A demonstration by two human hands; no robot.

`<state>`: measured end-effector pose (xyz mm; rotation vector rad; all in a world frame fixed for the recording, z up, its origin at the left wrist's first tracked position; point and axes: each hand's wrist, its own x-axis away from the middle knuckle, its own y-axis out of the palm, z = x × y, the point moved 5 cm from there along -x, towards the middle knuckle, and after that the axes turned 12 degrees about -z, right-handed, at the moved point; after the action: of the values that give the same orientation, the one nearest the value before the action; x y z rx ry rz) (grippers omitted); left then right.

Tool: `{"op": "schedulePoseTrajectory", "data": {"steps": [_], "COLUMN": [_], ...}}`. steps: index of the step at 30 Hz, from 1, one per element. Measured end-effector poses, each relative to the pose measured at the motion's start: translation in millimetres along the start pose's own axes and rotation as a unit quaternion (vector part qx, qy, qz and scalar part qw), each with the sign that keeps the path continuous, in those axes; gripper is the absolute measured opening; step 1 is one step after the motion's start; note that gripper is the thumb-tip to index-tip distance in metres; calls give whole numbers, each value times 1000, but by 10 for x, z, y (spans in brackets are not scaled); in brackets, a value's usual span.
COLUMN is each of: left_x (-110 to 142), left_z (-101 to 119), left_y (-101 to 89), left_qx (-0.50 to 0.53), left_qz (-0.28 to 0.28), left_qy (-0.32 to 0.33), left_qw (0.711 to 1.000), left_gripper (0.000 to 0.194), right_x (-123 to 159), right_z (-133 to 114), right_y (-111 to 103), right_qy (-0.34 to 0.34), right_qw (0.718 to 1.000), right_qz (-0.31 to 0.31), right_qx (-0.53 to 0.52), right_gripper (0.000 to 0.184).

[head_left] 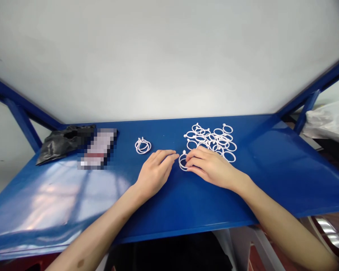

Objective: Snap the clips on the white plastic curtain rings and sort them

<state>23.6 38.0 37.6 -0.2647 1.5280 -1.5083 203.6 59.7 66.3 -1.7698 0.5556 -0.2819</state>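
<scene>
My right hand has its fingertips closed on white rings at the middle of the table; at least two overlap there, and a small knob shows on top. Just left of them is my left hand, its fingers stretched toward the rings with nothing visible in them. Behind my right hand spreads a loose pile of thin white rings, each with a small knob, partly hidden by that hand. Farther left lies a small bunch of similar rings, stacked over one another with their knobs close together.
The blue table has a glossy surface and a front edge close to my body. On its left side lie a black plastic bag and a pixelated flat object. A pale wall panel rises behind, between blue frame bars. A clear plastic bag sits at far right.
</scene>
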Motion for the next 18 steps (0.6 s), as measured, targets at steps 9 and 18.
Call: {"op": "schedulePoseTrajectory", "data": {"steps": [9, 18], "left_x": [-9, 4], "left_z": [44, 131], "left_y": [43, 52], "left_qx": [45, 31], "left_qz": [-47, -84], "left_qy": [25, 81], "left_qw": [998, 993], "left_gripper": [14, 12], "right_x": [-19, -116], "right_z": [24, -31], "right_y": [142, 353], "right_qy": [14, 34], "right_qw": [997, 994], "right_qz": [-28, -53], "right_qx": [64, 85], "right_gripper": [14, 17]}}
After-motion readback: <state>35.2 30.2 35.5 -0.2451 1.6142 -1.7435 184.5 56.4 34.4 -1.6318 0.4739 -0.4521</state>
